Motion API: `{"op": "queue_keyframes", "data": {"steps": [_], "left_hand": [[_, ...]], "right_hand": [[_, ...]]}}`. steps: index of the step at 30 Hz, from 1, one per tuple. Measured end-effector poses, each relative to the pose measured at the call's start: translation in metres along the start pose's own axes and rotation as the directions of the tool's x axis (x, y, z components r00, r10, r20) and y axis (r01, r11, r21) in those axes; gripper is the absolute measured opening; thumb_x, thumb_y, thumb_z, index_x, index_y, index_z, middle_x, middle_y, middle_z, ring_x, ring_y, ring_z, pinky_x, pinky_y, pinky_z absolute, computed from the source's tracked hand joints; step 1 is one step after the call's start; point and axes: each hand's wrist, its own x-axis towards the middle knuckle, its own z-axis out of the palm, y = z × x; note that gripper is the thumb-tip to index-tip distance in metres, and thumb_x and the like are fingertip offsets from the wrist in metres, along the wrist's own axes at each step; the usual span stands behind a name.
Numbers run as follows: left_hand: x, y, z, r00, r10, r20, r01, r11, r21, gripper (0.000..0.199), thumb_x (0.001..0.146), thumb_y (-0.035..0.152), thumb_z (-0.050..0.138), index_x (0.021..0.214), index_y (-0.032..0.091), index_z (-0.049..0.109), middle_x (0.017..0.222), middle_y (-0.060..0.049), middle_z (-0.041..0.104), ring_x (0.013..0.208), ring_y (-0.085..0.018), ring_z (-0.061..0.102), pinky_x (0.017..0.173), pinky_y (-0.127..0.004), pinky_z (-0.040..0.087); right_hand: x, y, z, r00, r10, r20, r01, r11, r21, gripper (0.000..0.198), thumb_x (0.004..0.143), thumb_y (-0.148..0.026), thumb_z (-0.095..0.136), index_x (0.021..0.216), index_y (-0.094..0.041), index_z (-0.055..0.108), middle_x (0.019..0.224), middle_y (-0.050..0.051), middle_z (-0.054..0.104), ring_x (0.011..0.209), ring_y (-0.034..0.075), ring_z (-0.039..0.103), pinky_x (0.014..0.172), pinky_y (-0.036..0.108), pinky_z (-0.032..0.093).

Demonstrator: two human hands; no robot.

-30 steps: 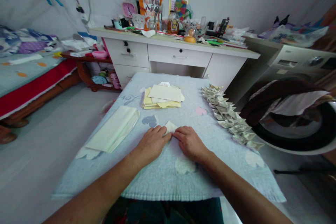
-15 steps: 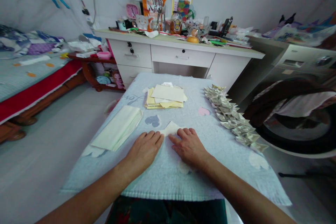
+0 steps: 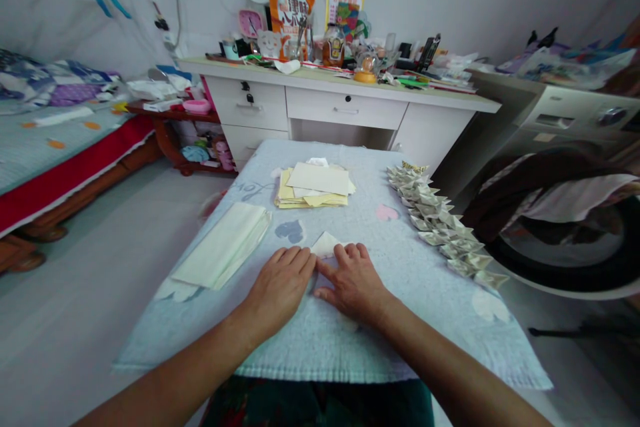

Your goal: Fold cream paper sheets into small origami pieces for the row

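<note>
A small piece of folded white paper (image 3: 326, 244) lies on the cloth-covered table in front of me, its pointed top showing beyond my fingers. My left hand (image 3: 285, 283) is closed over its left side, fingers together and pressed down, thumb hidden. From the right, my right hand (image 3: 353, 280) holds the paper against the cloth with bent fingers. Its thumb and forefinger reach toward my left hand. The lower part of the paper is covered by both hands. To the left lies a folded stack of pale green paper (image 3: 223, 245); farther back sits a pile of cream and yellow sheets (image 3: 320, 180).
Rows of folded paper shapes (image 3: 440, 223) run along the table's right side. A blue patterned cloth (image 3: 320, 347) covers the table. Behind it stands a white desk (image 3: 345, 110) crowded with small items. A washing machine (image 3: 565, 120) is at right, a bed (image 3: 65, 140) at left.
My right hand has shifted slightly left, its thumb and forefinger now nearer my left hand. My left hand has moved slightly right, covering the paper's left end.
</note>
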Motion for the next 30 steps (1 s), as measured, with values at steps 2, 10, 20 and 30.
{"op": "queue_keyframes", "data": {"steps": [2, 10, 20, 30], "left_hand": [[0.001, 0.001, 0.006, 0.999, 0.024, 0.026, -0.024, 1.000, -0.016, 0.026, 0.091, 0.012, 0.041, 0.109, 0.016, 0.059, 0.111, -0.010, 0.060, 0.104, -0.024, 0.052, 0.090, -0.039, 0.040], [0.000, -0.003, 0.013, 0.997, 0.007, 0.081, -0.009, 1.000, 0.025, 0.025, 0.088, 0.008, 0.043, 0.104, 0.014, 0.061, 0.104, -0.011, 0.062, 0.097, -0.025, 0.054, 0.084, -0.038, 0.042], [0.001, -0.004, 0.016, 0.997, -0.027, 0.071, 0.028, 1.000, -0.007, 0.027, 0.086, 0.006, 0.043, 0.103, 0.016, 0.061, 0.104, -0.010, 0.062, 0.096, -0.024, 0.054, 0.083, -0.038, 0.043], [0.032, 0.000, -0.007, 0.995, -0.059, 0.078, 0.063, 0.997, -0.049, 0.009, 0.084, 0.024, 0.057, 0.087, 0.018, 0.062, 0.090, -0.008, 0.062, 0.091, -0.027, 0.057, 0.081, -0.043, 0.043]], "right_hand": [[-0.001, 0.001, 0.001, 1.000, 0.004, -0.001, -0.004, 1.000, 0.019, 0.061, 0.084, -0.068, 0.040, 0.135, -0.035, 0.047, 0.112, 0.014, 0.054, 0.103, 0.034, 0.046, 0.090, 0.052, 0.031], [-0.019, 0.028, 0.001, 0.999, 0.049, 0.012, -0.050, 0.993, 0.103, 0.056, 0.088, -0.061, 0.045, 0.133, -0.029, 0.050, 0.119, 0.010, 0.056, 0.108, 0.030, 0.046, 0.093, 0.047, 0.030], [-0.037, 0.055, -0.002, 0.988, 0.154, 0.025, -0.156, 0.982, 0.109, 0.049, 0.088, -0.053, 0.052, 0.130, -0.030, 0.053, 0.122, 0.009, 0.056, 0.111, 0.029, 0.045, 0.094, 0.045, 0.028], [-0.001, 0.053, -0.036, 0.982, 0.179, 0.055, -0.183, 0.979, 0.093, 0.020, 0.087, -0.029, 0.057, 0.102, -0.019, 0.066, 0.097, 0.009, 0.064, 0.090, 0.023, 0.056, 0.077, 0.033, 0.037]]}}
